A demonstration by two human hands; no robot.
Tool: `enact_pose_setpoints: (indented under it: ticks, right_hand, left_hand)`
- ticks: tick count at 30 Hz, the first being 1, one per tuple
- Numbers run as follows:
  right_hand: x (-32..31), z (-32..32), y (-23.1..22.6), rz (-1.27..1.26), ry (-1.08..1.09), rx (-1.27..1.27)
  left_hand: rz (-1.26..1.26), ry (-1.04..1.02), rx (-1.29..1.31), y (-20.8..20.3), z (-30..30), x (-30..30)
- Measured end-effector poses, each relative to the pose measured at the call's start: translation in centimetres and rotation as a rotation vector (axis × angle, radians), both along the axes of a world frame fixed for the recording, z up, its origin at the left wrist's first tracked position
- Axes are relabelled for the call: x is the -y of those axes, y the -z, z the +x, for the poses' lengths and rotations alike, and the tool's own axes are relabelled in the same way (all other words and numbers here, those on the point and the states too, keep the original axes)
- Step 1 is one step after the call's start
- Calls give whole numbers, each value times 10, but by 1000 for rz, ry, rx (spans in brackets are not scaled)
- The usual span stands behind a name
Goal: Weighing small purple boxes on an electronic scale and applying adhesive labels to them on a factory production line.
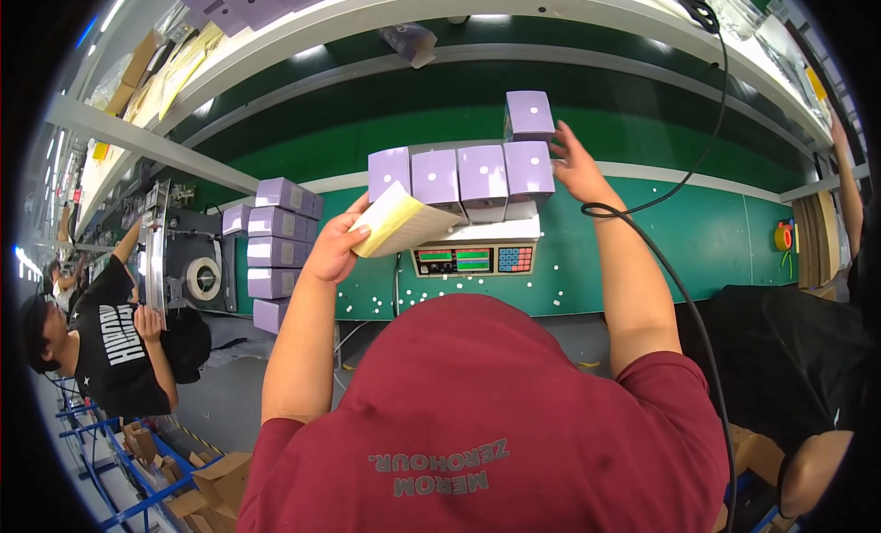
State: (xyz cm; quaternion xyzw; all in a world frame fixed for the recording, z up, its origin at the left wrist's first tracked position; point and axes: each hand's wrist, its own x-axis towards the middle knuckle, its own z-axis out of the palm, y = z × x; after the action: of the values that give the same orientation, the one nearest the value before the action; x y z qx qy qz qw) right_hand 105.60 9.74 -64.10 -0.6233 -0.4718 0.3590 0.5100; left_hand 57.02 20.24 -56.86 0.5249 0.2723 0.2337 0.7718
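Note:
My left hand (335, 249) is closed on the edge of a pale yellow sheet (408, 223), apparently a sticker sheet, which tilts over the front of the leftmost purple box (387, 169). Several purple boxes stand in a row on a scale (473, 260) with lit green displays and a keypad. One more purple box (529, 113) stands behind the right end of the row. Each has a white round dot on top. My right hand (578, 166) is beside the right-end box (529, 164), fingers apart; whether the fingertips touch it, I cannot tell.
More purple boxes (273, 223) are stacked at the left, near a machine with a white tape roll (204, 279). Small white dots lie scattered on the green table (587, 258). A black cable (665, 267) hangs across my right forearm. Co-workers are at both sides; a shelf (349, 19) spans overhead.

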Motion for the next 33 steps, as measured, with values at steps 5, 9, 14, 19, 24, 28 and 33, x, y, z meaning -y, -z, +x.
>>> enact_pose_setpoints:
  ticks: [5,9,14,19,24,28,33]
  right_hand:
    - [82,29,96,-192,375,395]
    - [197,-12,160,-467,409,1017]
    - [212,-32,150,-590,460,965]
    - [185,-13,139,-465,462,702]
    - [143,-39,72,-192,354,400]
    - [118,-69,19,-21,200,331]
    - [104,-79,8,55,213,292]
  left_hand:
    - [-105,-200,172,26,-74,0]
    - [-155,-473,290,40,-131,28]
    - [-184,-518,266,53,-174,49]
    - [-112,-336,141,39,-166,41]
    - [145,-39,-194,-20,-111,21]
    - [375,199,-412,-32,-61,-8]
    - [550,403,-497,-39,-28,-33]
